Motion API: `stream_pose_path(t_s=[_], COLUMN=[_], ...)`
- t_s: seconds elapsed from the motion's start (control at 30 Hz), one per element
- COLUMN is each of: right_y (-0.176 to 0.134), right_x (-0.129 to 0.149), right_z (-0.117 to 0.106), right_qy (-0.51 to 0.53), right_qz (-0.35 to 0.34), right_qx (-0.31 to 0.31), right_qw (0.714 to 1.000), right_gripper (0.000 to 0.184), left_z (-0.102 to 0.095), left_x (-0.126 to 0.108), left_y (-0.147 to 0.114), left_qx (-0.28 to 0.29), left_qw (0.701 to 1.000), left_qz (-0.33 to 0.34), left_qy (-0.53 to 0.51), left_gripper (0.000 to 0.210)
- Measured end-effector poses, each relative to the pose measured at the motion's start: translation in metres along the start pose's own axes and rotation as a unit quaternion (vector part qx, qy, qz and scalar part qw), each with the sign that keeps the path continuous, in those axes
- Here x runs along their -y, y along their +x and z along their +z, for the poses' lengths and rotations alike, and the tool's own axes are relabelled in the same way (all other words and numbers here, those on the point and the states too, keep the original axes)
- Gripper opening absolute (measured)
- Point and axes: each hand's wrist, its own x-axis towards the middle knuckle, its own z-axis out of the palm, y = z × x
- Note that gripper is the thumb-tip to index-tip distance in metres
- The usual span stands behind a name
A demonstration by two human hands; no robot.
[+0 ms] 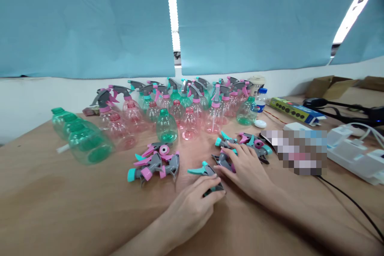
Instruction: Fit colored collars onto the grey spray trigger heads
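Note:
A grey spray head with a teal trigger (pixel 207 168) lies on the table under my left hand (pixel 195 202), whose thumb and fingers are closed around its near end. To the right, my right hand (pixel 247 166) reaches over a loose pile of spray heads (pixel 253 142). Its thumb and forefinger lie on either side of a grey-and-pink spray head (pixel 223 161), partly hidden by the hand. Left of both hands is a second heap of grey, pink and teal spray heads (pixel 154 162).
Clear pink bottles (pixel 190 126) and green bottles (pixel 167 126) stand behind, several fitted with spray heads. Other green bottles (pixel 90 146) are grouped at left. At right are a Pepsi bottle (pixel 260 102), a yellow-green box (pixel 294 110), a power strip (pixel 357 152) and a black cable (pixel 351 198).

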Motion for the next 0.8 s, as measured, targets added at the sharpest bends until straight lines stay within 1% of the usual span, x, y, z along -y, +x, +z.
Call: stream_pose_path(t_s=[0.07,0.13,0.2,0.27,0.33,0.43,0.5,0.53,0.63,0.7,0.8], right_y=[0.007,0.016,0.024,0.029,0.030,0.024,0.018,0.015,0.009,0.006,0.000], right_x=[-0.001,0.000,0.004,0.010,0.017,0.026,0.030,0.031,0.033,0.034,0.035], right_z=[-0.007,-0.016,-0.024,-0.028,-0.027,-0.017,-0.012,-0.011,-0.012,-0.013,-0.009], right_qy=[0.029,0.085,0.158,0.209,0.243,0.284,0.305,0.314,0.342,0.365,0.390], right_qz=[-0.011,-0.051,-0.108,-0.142,-0.154,-0.158,-0.158,-0.156,-0.143,-0.127,-0.087], right_qx=[-0.014,-0.012,0.022,0.053,0.072,0.099,0.110,0.111,0.110,0.123,0.130], right_qw=[0.999,0.995,0.981,0.966,0.955,0.940,0.933,0.930,0.922,0.914,0.908], right_gripper=[0.028,0.019,0.013,0.010,0.011,0.022,0.027,0.028,0.027,0.034,0.046], left_z=[-0.001,-0.002,-0.003,-0.003,-0.002,-0.001,-0.002,-0.003,-0.007,-0.009,-0.011], left_x=[-0.002,-0.002,0.000,0.002,0.004,0.006,0.006,0.006,0.004,0.003,0.004], left_y=[-0.003,-0.005,-0.007,-0.008,-0.007,-0.006,-0.006,-0.006,-0.006,-0.005,-0.005], left_qx=[0.003,-0.008,-0.032,-0.051,-0.063,-0.095,-0.125,-0.136,-0.156,-0.172,-0.197], left_qw=[0.999,0.996,0.989,0.980,0.971,0.954,0.943,0.941,0.947,0.949,0.946], left_qz=[-0.025,-0.078,-0.140,-0.189,-0.221,-0.261,-0.272,-0.268,-0.233,-0.217,-0.216], left_qy=[-0.025,-0.033,-0.030,-0.036,-0.059,-0.111,-0.144,-0.155,-0.159,-0.148,-0.139], left_gripper=[0.038,0.041,0.043,0.042,0.040,0.038,0.039,0.040,0.041,0.036,0.026])
